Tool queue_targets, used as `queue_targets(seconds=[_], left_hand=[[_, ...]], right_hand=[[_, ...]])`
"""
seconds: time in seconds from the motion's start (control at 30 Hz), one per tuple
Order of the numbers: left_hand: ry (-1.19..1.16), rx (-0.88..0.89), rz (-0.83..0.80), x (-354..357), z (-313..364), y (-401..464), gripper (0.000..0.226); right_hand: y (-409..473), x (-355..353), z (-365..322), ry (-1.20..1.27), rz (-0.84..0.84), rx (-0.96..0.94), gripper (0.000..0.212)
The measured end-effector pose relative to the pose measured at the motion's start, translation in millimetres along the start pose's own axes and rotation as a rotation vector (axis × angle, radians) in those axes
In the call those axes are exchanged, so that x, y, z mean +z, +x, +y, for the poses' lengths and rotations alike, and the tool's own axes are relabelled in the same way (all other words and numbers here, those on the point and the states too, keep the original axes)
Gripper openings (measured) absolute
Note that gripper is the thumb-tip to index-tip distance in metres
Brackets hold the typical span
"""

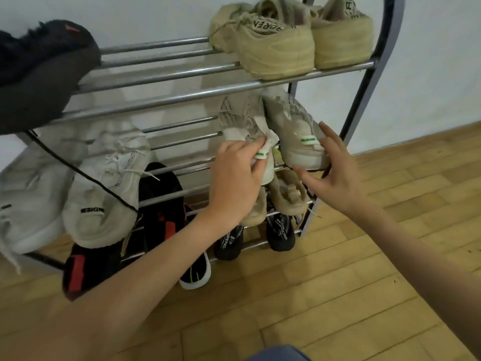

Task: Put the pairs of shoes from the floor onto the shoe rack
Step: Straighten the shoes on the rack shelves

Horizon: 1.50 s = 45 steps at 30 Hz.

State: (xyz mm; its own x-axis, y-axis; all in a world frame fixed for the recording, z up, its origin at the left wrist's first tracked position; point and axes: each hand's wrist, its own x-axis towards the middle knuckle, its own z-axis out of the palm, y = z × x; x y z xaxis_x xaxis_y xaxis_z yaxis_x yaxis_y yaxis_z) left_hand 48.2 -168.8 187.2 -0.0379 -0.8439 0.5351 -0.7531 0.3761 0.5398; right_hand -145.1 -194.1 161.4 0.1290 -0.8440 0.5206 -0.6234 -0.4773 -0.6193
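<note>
While left hand [234,178] pinches shoe heel [263,155], right hand [335,173] spread; wood floor [338,282], white wall [429,61].

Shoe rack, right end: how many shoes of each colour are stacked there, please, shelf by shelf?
Yellow-beige shoes: 2
Off-white shoes with green tabs: 2
Tan shoes: 2
Black lettered shoes: 2
Total: 8

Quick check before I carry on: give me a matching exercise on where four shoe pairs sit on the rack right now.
Things:
1. beige sneakers
2. white sneakers
3. black knit shoes
4. green-tagged sneakers

Places:
A. lowest shelf, right
B. top shelf, right
C. second shelf, left
D. second shelf, right, at the hands

Pairs: 1-B, 2-C, 3-A, 4-D
</note>
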Motion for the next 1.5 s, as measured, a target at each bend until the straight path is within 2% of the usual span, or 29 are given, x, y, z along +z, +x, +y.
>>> queue_targets(seconds=[0.13, 0.23, 0.3, 0.43, 0.77, 0.93, 1.0, 1.07, 1.13, 1.23, 1.33, 1.43, 1.5], left_hand=[[-0.044, -0.049, -0.019, 6, 14, 4, 0.041], [-0.087, -0.055, -0.223, -1, 13, 9, 0.062], [-0.022, -0.029, -0.319, -5, 6, 11, 0.072], [0.005, -0.029, -0.304, -3, 0, 16, 0.068], [0.023, 0.019, -0.258, 9, -5, 23, 0.057], [0.032, 0.028, -0.304, 3, -6, 24, 0.072], [0.064, 0.047, -0.314, -9, -2, 20, 0.081], [0.091, 0.043, -0.237, -32, 0, 12, 0.077], [0.080, 0.031, -0.125, -63, -2, -3, 0.059], [0.074, 0.045, -0.068, -111, -10, -40, 0.038], [0.159, 0.078, 0.014, -148, -28, -74, 0.025], [0.218, 0.002, 0.160, -181, -47, -101, 0.016], [0.260, -0.026, 0.294, -199, -59, -118, 0.012]], right_hand=[[11, -14, 9, 0.008, -0.086, -0.053, 0.059], [19, -17, 13, -0.012, -0.225, -0.056, 0.056], [21, -15, 15, -0.012, -0.264, -0.056, 0.050], [20, -12, 16, 0.028, -0.226, -0.036, 0.055], [9, -9, 18, 0.042, -0.123, -0.050, 0.050], [6, -4, 15, 0.031, -0.135, -0.039, 0.063], [-3, 2, 4, -0.017, 0.008, -0.079, 0.068], [-16, 16, -15, -0.080, 0.233, -0.195, 0.061], [-29, 35, -38, -0.083, 0.342, -0.326, 0.043], [-37, 71, -69, -0.013, 0.168, -0.451, 0.027], [-40, 105, -102, 0.049, 0.005, -0.490, 0.023], [-41, 132, -137, 0.147, -0.048, -0.496, 0.026], [-41, 144, -159, 0.178, -0.083, -0.494, 0.040]])
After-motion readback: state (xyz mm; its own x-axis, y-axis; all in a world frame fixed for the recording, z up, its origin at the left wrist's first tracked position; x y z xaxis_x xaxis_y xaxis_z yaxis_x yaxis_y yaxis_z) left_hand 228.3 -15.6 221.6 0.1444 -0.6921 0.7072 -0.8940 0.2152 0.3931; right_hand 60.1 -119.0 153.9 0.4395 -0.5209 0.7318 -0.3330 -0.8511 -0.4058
